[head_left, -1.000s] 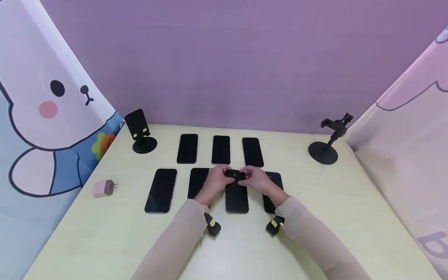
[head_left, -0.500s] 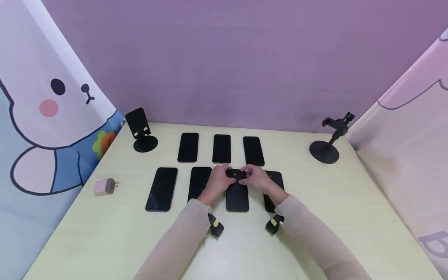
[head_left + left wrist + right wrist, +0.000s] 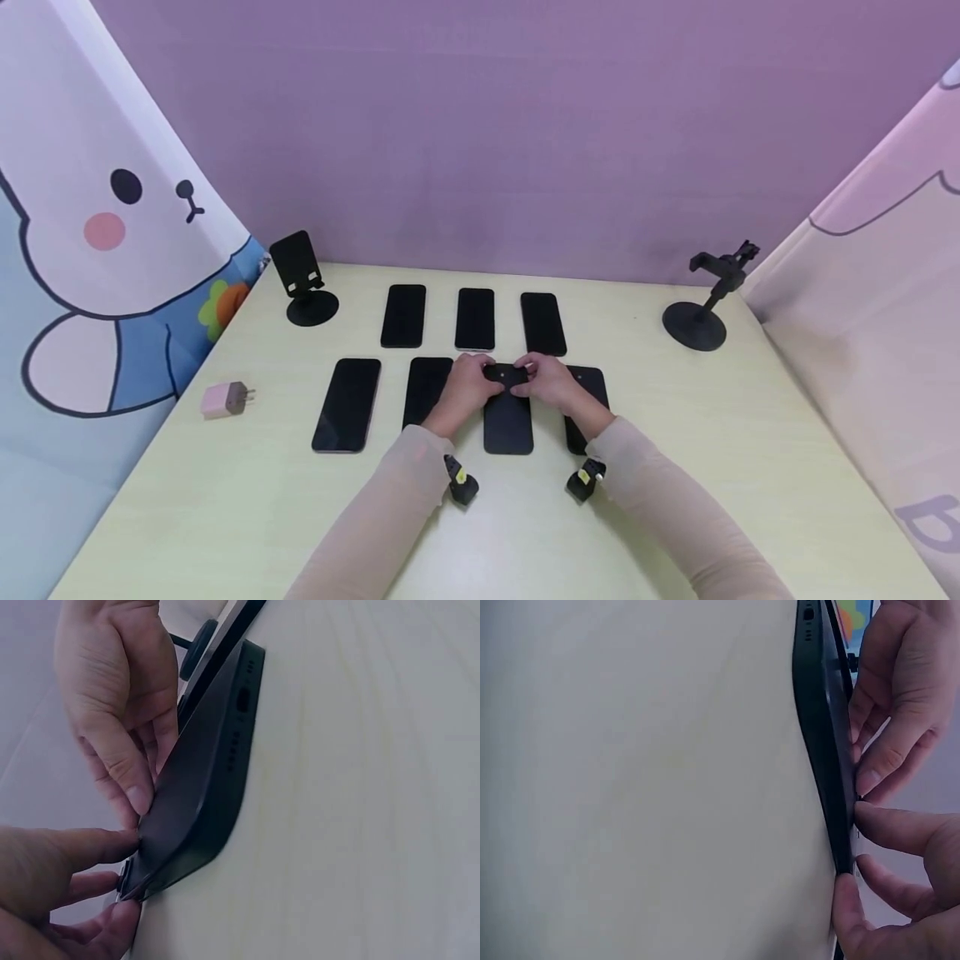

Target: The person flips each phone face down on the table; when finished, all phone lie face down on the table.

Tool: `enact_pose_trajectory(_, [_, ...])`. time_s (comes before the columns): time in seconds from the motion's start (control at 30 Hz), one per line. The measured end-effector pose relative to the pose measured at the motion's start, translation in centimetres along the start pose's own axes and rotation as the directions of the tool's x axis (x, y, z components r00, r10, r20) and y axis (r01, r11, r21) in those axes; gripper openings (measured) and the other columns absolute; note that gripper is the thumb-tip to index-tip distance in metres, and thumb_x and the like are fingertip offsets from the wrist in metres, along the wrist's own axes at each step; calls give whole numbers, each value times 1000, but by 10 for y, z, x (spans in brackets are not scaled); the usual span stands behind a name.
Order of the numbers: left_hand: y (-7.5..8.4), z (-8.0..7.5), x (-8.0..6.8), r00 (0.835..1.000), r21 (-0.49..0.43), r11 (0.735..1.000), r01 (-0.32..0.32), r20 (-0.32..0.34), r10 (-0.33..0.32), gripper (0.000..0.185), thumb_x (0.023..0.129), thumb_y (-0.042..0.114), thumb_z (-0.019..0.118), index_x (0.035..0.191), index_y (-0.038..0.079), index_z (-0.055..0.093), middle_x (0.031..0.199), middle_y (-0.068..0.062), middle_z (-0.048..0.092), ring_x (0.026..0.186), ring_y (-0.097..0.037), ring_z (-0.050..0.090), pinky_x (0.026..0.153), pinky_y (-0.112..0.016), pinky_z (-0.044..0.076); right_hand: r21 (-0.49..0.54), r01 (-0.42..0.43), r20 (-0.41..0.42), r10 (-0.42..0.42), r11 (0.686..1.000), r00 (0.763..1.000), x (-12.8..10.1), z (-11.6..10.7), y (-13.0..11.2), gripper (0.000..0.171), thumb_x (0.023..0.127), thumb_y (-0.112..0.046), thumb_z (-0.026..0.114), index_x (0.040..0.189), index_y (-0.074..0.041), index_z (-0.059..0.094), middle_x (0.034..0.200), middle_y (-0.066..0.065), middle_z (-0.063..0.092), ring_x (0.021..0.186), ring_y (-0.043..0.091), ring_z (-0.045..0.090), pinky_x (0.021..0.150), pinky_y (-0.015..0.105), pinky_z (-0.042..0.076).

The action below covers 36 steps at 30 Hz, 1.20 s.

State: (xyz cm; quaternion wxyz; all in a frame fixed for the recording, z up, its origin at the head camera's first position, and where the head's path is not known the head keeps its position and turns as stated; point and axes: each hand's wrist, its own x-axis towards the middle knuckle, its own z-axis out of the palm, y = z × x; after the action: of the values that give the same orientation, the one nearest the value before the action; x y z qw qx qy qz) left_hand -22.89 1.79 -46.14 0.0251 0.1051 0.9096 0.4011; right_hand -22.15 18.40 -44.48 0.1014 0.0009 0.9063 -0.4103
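A black smartphone [image 3: 508, 429] lies with its back up on the table, its camera end pointing away from me. At that far end my left hand [image 3: 467, 387] pinches the left corner, thumb on the back. Opposite it, my right hand [image 3: 553, 383] grips the right corner the same way. In the left wrist view, the phone's near edge [image 3: 241, 712] shows a charging port and speaker holes. Part of the camera area is covered by fingers. A phone [image 3: 426, 387] beside my left hand and another phone [image 3: 588, 387] under my right wrist are partly hidden.
Three more phones [image 3: 403, 317] lie in a row farther back. Another phone [image 3: 347, 406] is at the left. Black phone stands rise at the back left [image 3: 311, 308] and back right [image 3: 693, 325]. A pink charger plug [image 3: 223, 401] sits near the left edge.
The head view has shifted slightly. Both hands keep their hold on the same end of the phone, with hardly any visible movement.
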Motion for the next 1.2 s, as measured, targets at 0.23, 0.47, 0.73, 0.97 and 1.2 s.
enact_pose_trajectory(0.23, [-7, -11, 0, 999, -104, 994, 44, 34, -41, 39, 80, 12, 79, 115, 1, 68, 99, -12, 65, 88, -24, 59, 78, -37, 50, -138, 42, 69, -33, 990, 997, 1, -4, -15, 43, 82, -11, 77, 121, -1, 63, 113, 20, 56, 101, 31, 53, 84, 41, 46])
enact_pose_trajectory(0.47, [-18, -35, -11, 999, -165, 986, 39, -2, -40, 39, 83, 14, 77, 119, 4, 67, 113, -16, 59, 100, -27, 61, 80, -40, 52, -174, 135, 68, -125, 975, 990, 4, 15, -33, 41, 86, -14, 73, 123, -2, 64, 123, 25, 53, 116, 34, 50, 92, 42, 46])
enact_pose_trajectory(0.73, [-45, -74, -21, 994, -141, 989, 48, -86, -61, 41, 86, 10, 74, 123, -2, 63, 116, -24, 58, 103, -34, 58, 89, -46, 47, -146, 194, 115, -178, 970, 977, 6, 43, -60, 42, 86, -16, 73, 125, -5, 63, 119, 19, 60, 107, 30, 57, 86, 39, 48])
enact_pose_trajectory(0.97, [-64, -92, -28, 992, -143, 986, 91, -75, -103, 42, 86, 9, 71, 125, -4, 61, 117, -25, 58, 106, -37, 58, 91, -48, 46, -97, 164, 115, -153, 982, 982, 12, 62, -65, 43, 83, -17, 77, 123, -5, 64, 108, 14, 63, 98, 25, 58, 80, 35, 49])
enact_pose_trajectory(1.2, [-78, -96, -28, 992, -53, 991, 126, 7, -126, 45, 88, 12, 71, 129, 0, 59, 112, -19, 64, 100, -30, 62, 84, -45, 49, -82, 119, 85, -112, 990, 990, 14, 74, -73, 42, 83, -19, 78, 121, -6, 65, 107, 13, 65, 94, 23, 58, 78, 34, 48])
